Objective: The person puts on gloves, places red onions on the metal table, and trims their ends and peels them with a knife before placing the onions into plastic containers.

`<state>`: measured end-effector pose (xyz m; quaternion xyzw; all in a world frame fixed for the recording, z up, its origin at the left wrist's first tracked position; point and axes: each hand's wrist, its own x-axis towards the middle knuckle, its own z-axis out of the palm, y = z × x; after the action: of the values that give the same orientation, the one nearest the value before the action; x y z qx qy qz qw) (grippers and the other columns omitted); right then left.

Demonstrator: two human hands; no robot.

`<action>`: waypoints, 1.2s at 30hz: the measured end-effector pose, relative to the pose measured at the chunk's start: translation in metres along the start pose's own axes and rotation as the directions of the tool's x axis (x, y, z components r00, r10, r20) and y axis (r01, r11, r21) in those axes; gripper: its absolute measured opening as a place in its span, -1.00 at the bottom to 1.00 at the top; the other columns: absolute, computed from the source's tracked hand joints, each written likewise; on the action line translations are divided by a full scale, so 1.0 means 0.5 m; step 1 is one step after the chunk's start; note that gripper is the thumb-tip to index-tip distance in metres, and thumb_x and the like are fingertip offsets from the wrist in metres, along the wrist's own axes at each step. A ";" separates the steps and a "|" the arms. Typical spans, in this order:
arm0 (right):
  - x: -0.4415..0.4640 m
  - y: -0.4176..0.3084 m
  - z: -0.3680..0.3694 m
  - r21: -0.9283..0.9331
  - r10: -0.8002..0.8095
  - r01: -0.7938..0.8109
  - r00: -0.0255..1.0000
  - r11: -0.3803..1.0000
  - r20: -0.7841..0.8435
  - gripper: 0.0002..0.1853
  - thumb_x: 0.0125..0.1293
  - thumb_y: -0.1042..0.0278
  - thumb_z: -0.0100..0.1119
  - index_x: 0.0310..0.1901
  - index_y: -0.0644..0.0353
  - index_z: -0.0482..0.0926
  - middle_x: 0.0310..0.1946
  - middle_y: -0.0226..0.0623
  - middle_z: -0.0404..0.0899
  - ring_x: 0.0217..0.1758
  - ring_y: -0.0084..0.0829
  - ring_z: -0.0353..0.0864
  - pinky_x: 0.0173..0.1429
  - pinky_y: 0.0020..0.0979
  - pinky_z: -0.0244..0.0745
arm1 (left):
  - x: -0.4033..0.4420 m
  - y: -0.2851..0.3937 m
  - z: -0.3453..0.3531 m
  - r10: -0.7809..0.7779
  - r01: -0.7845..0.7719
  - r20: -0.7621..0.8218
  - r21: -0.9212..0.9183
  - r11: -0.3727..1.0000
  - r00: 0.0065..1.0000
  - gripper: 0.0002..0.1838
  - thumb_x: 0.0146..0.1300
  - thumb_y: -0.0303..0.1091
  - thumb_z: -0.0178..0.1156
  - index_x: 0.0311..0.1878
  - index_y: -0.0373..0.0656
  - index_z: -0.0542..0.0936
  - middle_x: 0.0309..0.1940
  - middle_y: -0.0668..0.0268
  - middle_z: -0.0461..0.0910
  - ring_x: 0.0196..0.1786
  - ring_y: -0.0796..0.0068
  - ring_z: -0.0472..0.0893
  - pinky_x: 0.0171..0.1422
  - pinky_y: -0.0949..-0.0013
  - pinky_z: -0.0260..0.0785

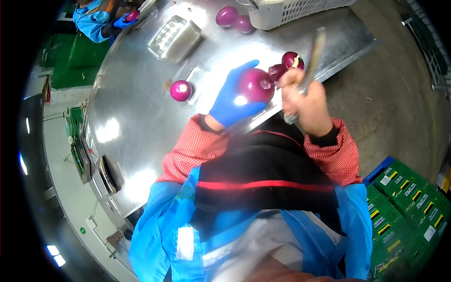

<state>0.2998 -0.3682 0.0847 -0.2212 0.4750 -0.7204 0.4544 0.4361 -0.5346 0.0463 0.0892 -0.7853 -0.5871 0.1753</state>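
In a blue glove, my left hand [230, 96] is wrapped around a large peeled red onion [256, 86] over the front edge of the metal table. My bare right hand [307, 101] is closed on a knife [314, 63] whose blade points up and away from me; motion blurs it somewhat. Just beyond the held onion, two more red onions lie by the table edge: a dark one [277, 72] and one with a pale torn patch [292, 60]. To the left of my gloved hand rests a single red onion [181, 90].
A white perforated basket [296, 14] stands at the table's far side, with two onions [227, 17] beside it. Clear plastic containers [174, 40] lie on the metal table [127, 89]. A co-worker's gloved hand [125, 21] holds an onion at upper left. Green crates [404, 207] stand at lower right.
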 end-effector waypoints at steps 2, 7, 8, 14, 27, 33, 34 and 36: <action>0.006 -0.009 -0.018 0.125 0.047 -0.026 0.984 0.992 -0.173 -0.98 0.30 0.51 0.02 -0.29 0.22 0.44 -0.62 -0.58 0.30 -0.64 -0.76 0.23 -0.57 -0.65 0.13 | -0.001 0.018 -0.006 -0.089 0.091 0.020 -0.267 0.959 0.996 -0.02 -0.08 -0.31 0.52 0.41 -0.18 0.19 0.22 0.18 0.40 0.25 0.30 0.44 0.34 0.22 0.31; 0.005 0.046 -0.029 -0.013 0.056 -0.059 0.983 0.998 -0.174 -0.89 0.36 0.40 0.13 -0.26 0.21 0.43 -0.57 -0.52 0.34 -0.65 -0.73 0.24 -0.55 -0.64 0.18 | 0.004 0.026 0.006 -0.045 0.034 -0.017 -0.411 0.911 0.999 0.04 -0.10 -0.37 0.53 0.44 -0.19 0.12 0.33 0.16 0.30 0.36 0.30 0.34 0.44 0.21 0.23; 0.008 0.053 -0.025 -0.026 0.054 -0.060 0.984 0.998 -0.173 -0.87 0.38 0.37 0.14 -0.25 0.20 0.42 -0.56 -0.51 0.34 -0.65 -0.72 0.23 -0.54 -0.64 0.19 | 0.006 0.029 0.005 -0.037 0.029 -0.013 -0.392 0.920 0.999 0.04 -0.10 -0.37 0.53 0.44 -0.19 0.11 0.34 0.15 0.29 0.37 0.31 0.34 0.44 0.21 0.22; 0.009 0.054 -0.017 0.001 0.076 -0.078 0.973 0.997 -0.216 -0.84 0.39 0.32 0.15 -0.15 0.19 0.42 -0.52 -0.51 0.36 -0.65 -0.75 0.25 -0.55 -0.66 0.19 | -0.001 0.001 0.005 -0.049 0.045 -0.016 -0.215 0.976 0.999 0.01 -0.10 -0.35 0.53 0.42 -0.18 0.16 0.32 0.17 0.29 0.33 0.29 0.36 0.42 0.22 0.23; 0.032 0.148 -0.029 0.046 0.298 -0.294 0.944 0.955 -0.144 -0.69 0.48 0.04 -0.02 -0.05 0.14 0.41 -0.40 -0.46 0.39 -0.70 -0.71 0.24 -0.66 -0.62 0.16 | -0.037 -0.035 0.043 -0.072 0.057 -0.062 -0.211 0.976 0.995 -0.02 0.00 -0.31 0.50 0.47 -0.15 0.17 0.27 0.24 0.40 0.31 0.39 0.38 0.41 0.26 0.22; 0.049 0.131 0.014 -0.135 0.271 -0.279 0.960 0.951 -0.074 -0.70 0.49 0.05 -0.04 -0.22 0.13 0.42 -0.57 -0.48 0.37 -0.68 -0.67 0.29 -0.59 -0.62 0.21 | -0.072 -0.012 -0.001 -0.168 0.140 -0.054 -0.342 0.929 0.984 -0.04 0.00 -0.40 0.46 0.46 -0.15 0.15 0.33 0.25 0.34 0.36 0.38 0.34 0.45 0.27 0.17; 0.054 0.137 0.010 -0.139 0.254 -0.256 0.967 0.957 -0.033 -0.72 0.48 0.07 -0.01 -0.18 0.15 0.42 -0.57 -0.48 0.36 -0.68 -0.67 0.29 -0.58 -0.60 0.23 | -0.076 0.003 -0.010 -0.193 0.157 -0.057 -0.389 0.908 0.980 -0.03 0.00 -0.44 0.44 0.47 -0.14 0.13 0.36 0.25 0.29 0.39 0.36 0.30 0.47 0.26 0.14; 0.061 0.135 0.022 -0.033 0.284 -0.283 0.958 0.959 0.033 -0.72 0.48 0.08 -0.01 -0.13 0.16 0.41 -0.56 -0.47 0.36 -0.68 -0.66 0.30 -0.58 -0.59 0.23 | -0.088 0.014 -0.019 -0.215 0.145 -0.093 -0.478 0.866 0.972 -0.03 0.01 -0.44 0.43 0.48 -0.13 0.11 0.37 0.25 0.27 0.40 0.36 0.28 0.48 0.26 0.11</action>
<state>0.3233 -0.4089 0.0265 -0.1708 0.5032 -0.6370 0.5585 0.4808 -0.5259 0.0478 0.1592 -0.5938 -0.7650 0.1919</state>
